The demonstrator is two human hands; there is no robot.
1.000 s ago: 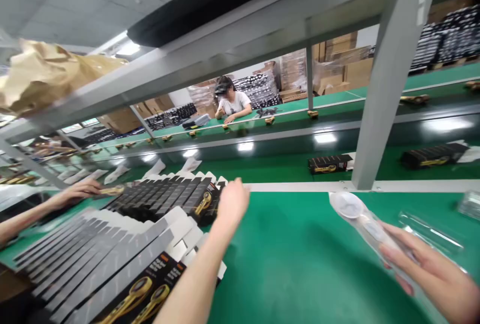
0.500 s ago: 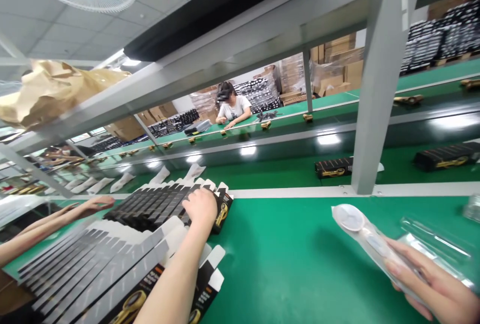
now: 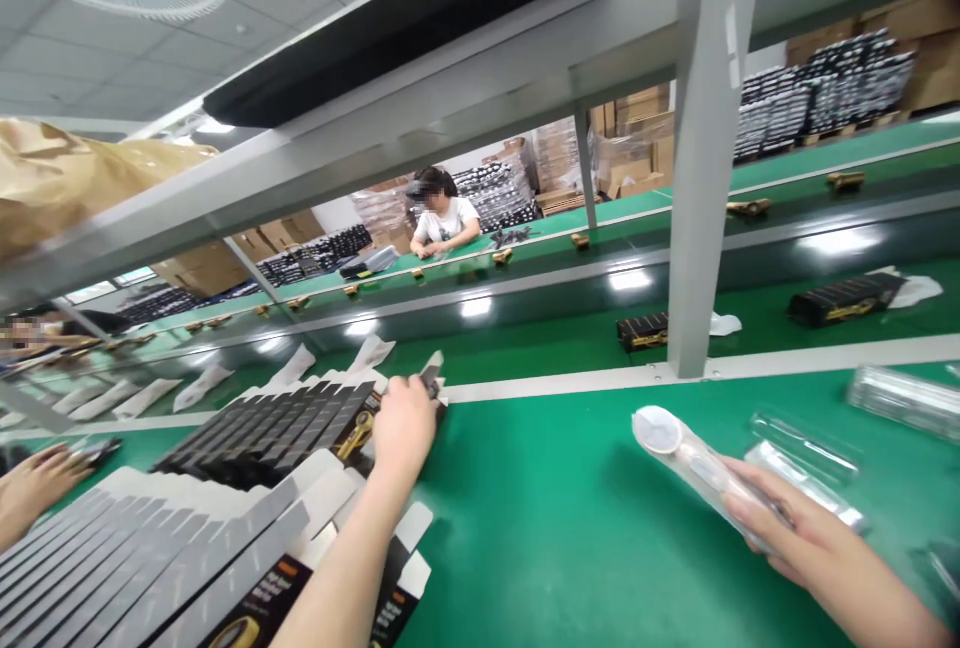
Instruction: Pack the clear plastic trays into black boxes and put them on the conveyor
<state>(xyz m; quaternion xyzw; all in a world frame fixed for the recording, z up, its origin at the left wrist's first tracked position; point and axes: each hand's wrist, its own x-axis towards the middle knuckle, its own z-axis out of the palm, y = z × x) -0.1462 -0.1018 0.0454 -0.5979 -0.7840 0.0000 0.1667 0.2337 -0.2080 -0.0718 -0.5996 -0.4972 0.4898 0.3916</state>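
My left hand (image 3: pixel 405 423) reaches forward and grips the top flat black carton (image 3: pixel 431 378) at the right end of a fanned stack of black-and-gold cartons (image 3: pixel 270 428), lifting its edge. My right hand (image 3: pixel 787 523) holds a white spoon-shaped device in a clear bag (image 3: pixel 690 458) just above the green table (image 3: pixel 570 508). A second fanned stack of grey-backed cartons (image 3: pixel 150 558) lies closer to me on the left.
A grey upright post (image 3: pixel 694 228) stands at the table's far edge. Clear plastic trays (image 3: pixel 892 398) lie at the right. Boxed products (image 3: pixel 645 330) ride the conveyor beyond. A co-worker's hand (image 3: pixel 37 483) is at the far left. Another person sits across the line.
My left hand came down on the right end of the black carton stack and closed on the top carton, raising its edge. The co-worker's hand drew back to the left. The view shifted slightly.
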